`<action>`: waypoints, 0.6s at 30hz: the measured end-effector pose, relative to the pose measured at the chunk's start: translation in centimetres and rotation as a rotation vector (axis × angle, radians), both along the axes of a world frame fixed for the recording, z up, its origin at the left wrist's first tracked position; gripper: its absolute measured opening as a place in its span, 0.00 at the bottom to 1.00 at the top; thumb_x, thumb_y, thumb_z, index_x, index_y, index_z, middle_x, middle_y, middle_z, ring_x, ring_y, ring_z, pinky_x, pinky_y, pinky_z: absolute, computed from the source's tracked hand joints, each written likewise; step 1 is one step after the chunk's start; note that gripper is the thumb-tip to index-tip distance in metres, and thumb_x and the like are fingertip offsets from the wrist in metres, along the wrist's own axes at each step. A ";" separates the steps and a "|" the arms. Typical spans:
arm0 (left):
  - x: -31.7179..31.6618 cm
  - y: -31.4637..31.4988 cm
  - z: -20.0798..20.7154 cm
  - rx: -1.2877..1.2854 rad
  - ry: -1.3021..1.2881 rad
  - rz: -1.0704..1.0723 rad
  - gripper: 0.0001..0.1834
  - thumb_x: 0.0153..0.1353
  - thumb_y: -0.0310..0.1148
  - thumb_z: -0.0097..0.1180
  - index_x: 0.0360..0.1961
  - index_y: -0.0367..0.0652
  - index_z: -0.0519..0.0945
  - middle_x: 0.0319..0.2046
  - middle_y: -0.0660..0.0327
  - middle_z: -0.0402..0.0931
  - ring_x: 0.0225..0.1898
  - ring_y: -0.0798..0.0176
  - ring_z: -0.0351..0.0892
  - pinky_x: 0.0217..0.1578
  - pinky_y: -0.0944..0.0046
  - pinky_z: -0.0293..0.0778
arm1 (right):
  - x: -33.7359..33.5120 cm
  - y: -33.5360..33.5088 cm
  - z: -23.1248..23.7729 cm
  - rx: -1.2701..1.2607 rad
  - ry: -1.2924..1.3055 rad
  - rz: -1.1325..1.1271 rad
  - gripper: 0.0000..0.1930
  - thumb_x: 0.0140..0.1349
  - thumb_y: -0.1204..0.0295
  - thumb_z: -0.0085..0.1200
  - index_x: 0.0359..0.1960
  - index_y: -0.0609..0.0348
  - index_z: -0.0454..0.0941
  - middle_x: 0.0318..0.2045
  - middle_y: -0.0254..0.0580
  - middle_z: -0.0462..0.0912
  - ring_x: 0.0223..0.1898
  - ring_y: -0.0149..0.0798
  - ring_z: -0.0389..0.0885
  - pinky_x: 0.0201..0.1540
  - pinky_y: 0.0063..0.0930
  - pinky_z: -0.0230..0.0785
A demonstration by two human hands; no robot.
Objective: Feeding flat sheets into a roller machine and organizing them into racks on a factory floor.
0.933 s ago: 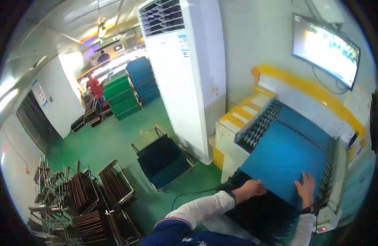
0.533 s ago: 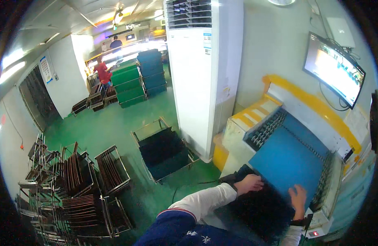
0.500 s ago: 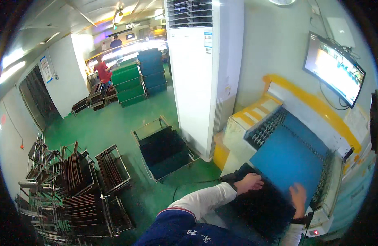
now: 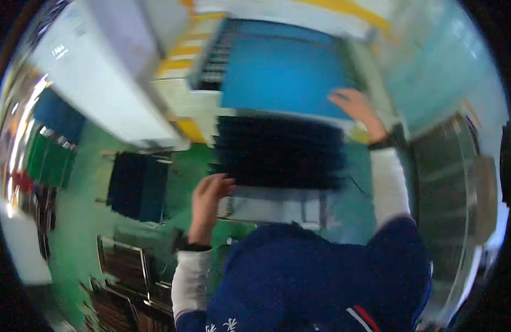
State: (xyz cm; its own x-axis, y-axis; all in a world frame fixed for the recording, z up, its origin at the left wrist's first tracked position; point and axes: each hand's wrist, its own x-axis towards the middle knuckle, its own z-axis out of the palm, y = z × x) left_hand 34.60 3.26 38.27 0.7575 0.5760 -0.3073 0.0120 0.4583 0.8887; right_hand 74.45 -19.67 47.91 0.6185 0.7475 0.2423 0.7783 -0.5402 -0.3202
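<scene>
Right hand (image 4: 357, 109) is held loosely spread at the near right corner of the blue sheet (image 4: 283, 72); contact cannot be told. The left hand (image 4: 209, 193) is curled at the near left corner of the dark stack (image 4: 280, 149), any pinch too blurred to tell. The blue sheet is carried by the roller conveyor (image 4: 215, 69).

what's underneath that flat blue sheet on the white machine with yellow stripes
Dark ridged rollers show left of the flat blue sheet; whatever lies directly beneath it is covered.
</scene>
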 end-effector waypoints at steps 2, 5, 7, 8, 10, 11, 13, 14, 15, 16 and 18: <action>-2.8 -0.4 -1.7 -0.064 -0.022 0.113 0.12 0.63 0.33 0.51 0.42 0.35 0.74 0.36 0.53 0.79 0.38 0.59 0.80 0.39 0.63 0.76 | -0.1 -1.8 1.2 0.000 0.061 -0.055 0.23 0.57 0.48 0.51 0.40 0.55 0.81 0.39 0.49 0.81 0.42 0.51 0.78 0.44 0.38 0.69; -3.5 -2.6 -4.4 -0.150 0.025 0.118 0.11 0.63 0.33 0.52 0.41 0.36 0.74 0.35 0.54 0.79 0.37 0.58 0.80 0.38 0.63 0.76 | -0.7 -9.4 1.8 -0.002 0.143 -0.183 0.24 0.56 0.48 0.51 0.39 0.55 0.81 0.37 0.48 0.81 0.41 0.51 0.79 0.43 0.37 0.69; -5.2 -2.7 -7.1 -0.173 0.038 0.125 0.11 0.63 0.33 0.52 0.41 0.36 0.74 0.35 0.54 0.78 0.37 0.58 0.79 0.37 0.63 0.76 | -1.3 -11.0 0.9 0.000 0.185 -0.221 0.24 0.56 0.47 0.52 0.39 0.56 0.81 0.36 0.48 0.82 0.40 0.50 0.79 0.42 0.37 0.69; -6.0 -2.8 -7.6 -0.188 0.044 0.141 0.11 0.63 0.33 0.52 0.41 0.36 0.74 0.35 0.54 0.78 0.36 0.58 0.79 0.37 0.63 0.75 | -1.8 -11.1 0.4 -0.008 0.198 -0.237 0.24 0.56 0.47 0.52 0.38 0.56 0.81 0.35 0.48 0.82 0.39 0.50 0.79 0.42 0.37 0.69; -7.2 -3.3 -8.5 -0.218 0.068 0.180 0.11 0.63 0.33 0.52 0.41 0.35 0.74 0.35 0.54 0.78 0.36 0.58 0.79 0.37 0.63 0.75 | -2.1 -11.9 -0.2 -0.040 0.209 -0.252 0.23 0.55 0.47 0.53 0.37 0.56 0.81 0.34 0.47 0.82 0.38 0.49 0.79 0.40 0.37 0.69; -7.6 -3.6 -8.5 -0.230 0.077 0.202 0.11 0.63 0.33 0.52 0.41 0.35 0.74 0.35 0.53 0.78 0.36 0.58 0.79 0.37 0.62 0.75 | -2.1 -12.2 -0.4 -0.060 0.206 -0.245 0.23 0.55 0.48 0.53 0.36 0.57 0.81 0.33 0.47 0.82 0.37 0.48 0.79 0.39 0.37 0.69; -8.0 -4.5 -9.0 -0.262 0.054 0.196 0.11 0.63 0.33 0.52 0.41 0.35 0.74 0.36 0.53 0.77 0.36 0.58 0.79 0.37 0.62 0.75 | -2.3 -13.5 -0.2 -0.164 0.293 -0.214 0.22 0.54 0.50 0.55 0.35 0.57 0.81 0.32 0.45 0.82 0.36 0.44 0.80 0.38 0.35 0.69; -8.4 -4.8 -9.4 -0.277 0.040 0.198 0.11 0.63 0.33 0.52 0.41 0.35 0.74 0.36 0.53 0.77 0.36 0.58 0.79 0.37 0.62 0.75 | -2.9 -13.7 0.4 -0.246 0.380 -0.181 0.20 0.53 0.52 0.56 0.36 0.58 0.81 0.32 0.44 0.82 0.35 0.41 0.80 0.37 0.33 0.69; -8.8 -4.6 -10.3 -0.295 0.024 0.177 0.12 0.63 0.33 0.52 0.41 0.35 0.73 0.36 0.53 0.77 0.36 0.58 0.79 0.37 0.62 0.75 | -3.2 -13.5 0.8 -0.322 0.465 -0.139 0.19 0.53 0.54 0.58 0.36 0.58 0.81 0.31 0.43 0.83 0.34 0.38 0.80 0.37 0.31 0.69; -9.1 -4.6 -11.7 -0.314 0.008 0.158 0.12 0.63 0.33 0.52 0.41 0.34 0.73 0.36 0.53 0.77 0.37 0.58 0.79 0.38 0.62 0.75 | -3.3 -13.9 -0.5 -0.410 0.443 -0.082 0.18 0.52 0.55 0.59 0.34 0.57 0.81 0.30 0.42 0.83 0.33 0.37 0.80 0.36 0.31 0.70; -9.2 -4.3 -11.8 -0.323 0.004 0.148 0.12 0.63 0.33 0.52 0.41 0.34 0.73 0.36 0.53 0.78 0.37 0.58 0.79 0.39 0.62 0.75 | -3.3 -15.3 -4.2 -0.458 0.460 0.066 0.17 0.50 0.55 0.60 0.32 0.56 0.82 0.27 0.41 0.82 0.32 0.36 0.80 0.36 0.31 0.70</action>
